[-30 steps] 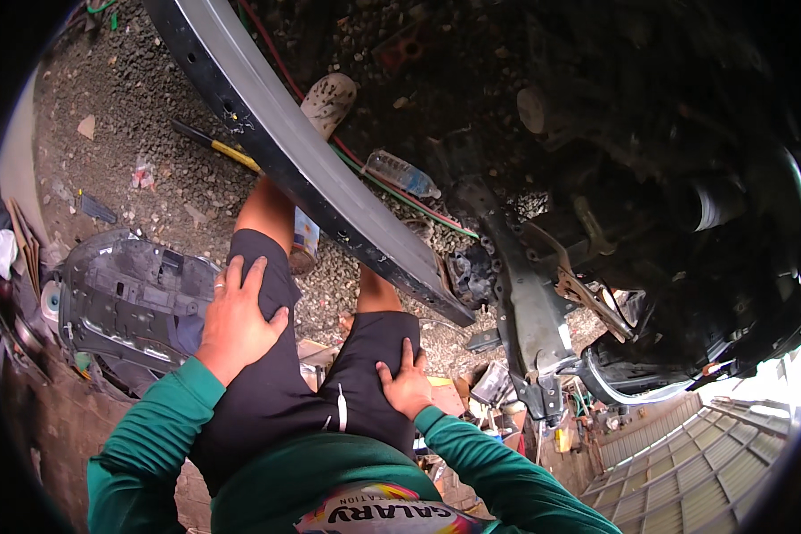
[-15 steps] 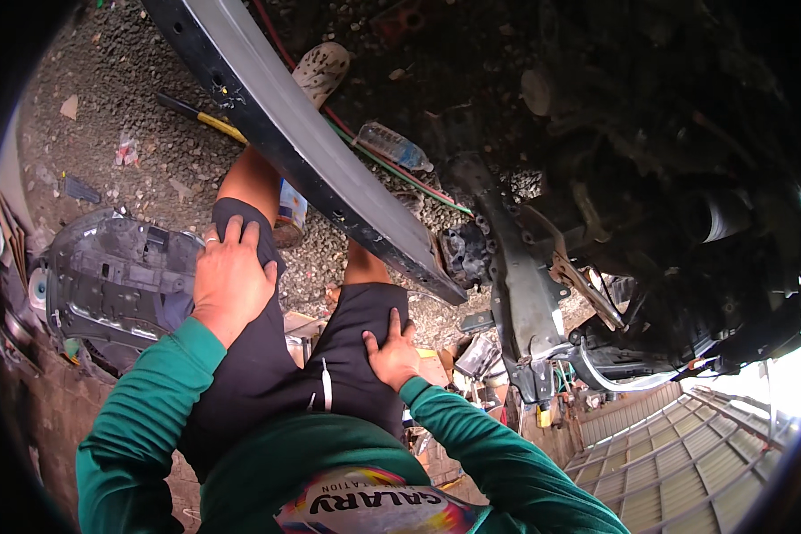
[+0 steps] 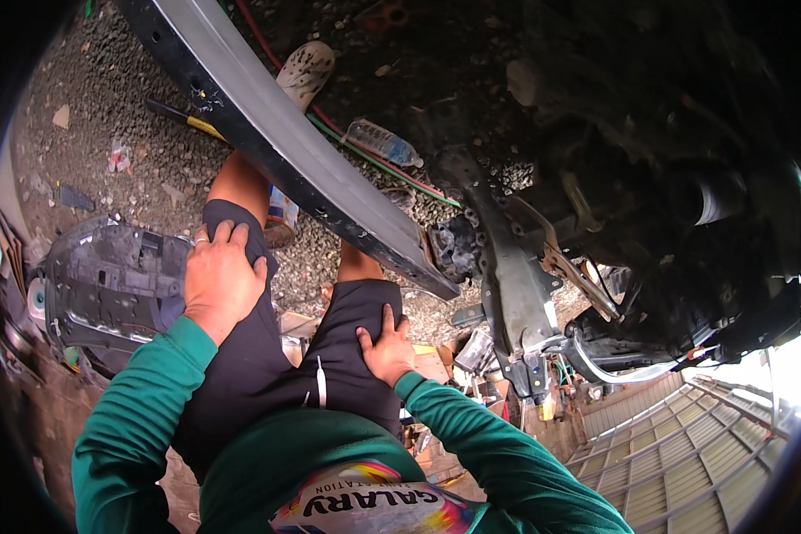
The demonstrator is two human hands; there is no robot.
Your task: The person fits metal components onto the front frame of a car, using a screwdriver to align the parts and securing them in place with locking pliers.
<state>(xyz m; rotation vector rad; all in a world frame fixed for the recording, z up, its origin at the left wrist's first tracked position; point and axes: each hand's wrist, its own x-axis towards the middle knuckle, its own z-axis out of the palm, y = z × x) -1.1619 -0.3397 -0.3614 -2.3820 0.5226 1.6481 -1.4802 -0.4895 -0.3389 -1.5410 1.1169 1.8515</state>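
Observation:
My left hand (image 3: 223,279) rests on my left knee, over the black shorts (image 3: 249,356), with its fingers spread and a ring on one of them. On my other thigh lies my right hand (image 3: 388,349), its fingers apart and nothing in it. Across my shins stretches a long curved grey and black bumper beam (image 3: 285,142), touched by neither hand. Its near end meets a dark metal bracket (image 3: 518,303) at the front of a vehicle whose underside is mostly in shadow.
A black plastic car panel (image 3: 120,276) lies left of my knee. On the gravel are a yellow-and-black handled tool (image 3: 187,117), a clear plastic bottle (image 3: 383,142), red and green hoses (image 3: 400,173) and a can (image 3: 281,216). Clutter (image 3: 481,350) lies beyond my right hand.
The whole view has shifted slightly, so the beam, bottle and bracket appear a little further left. Both hands stay where they were on my legs.

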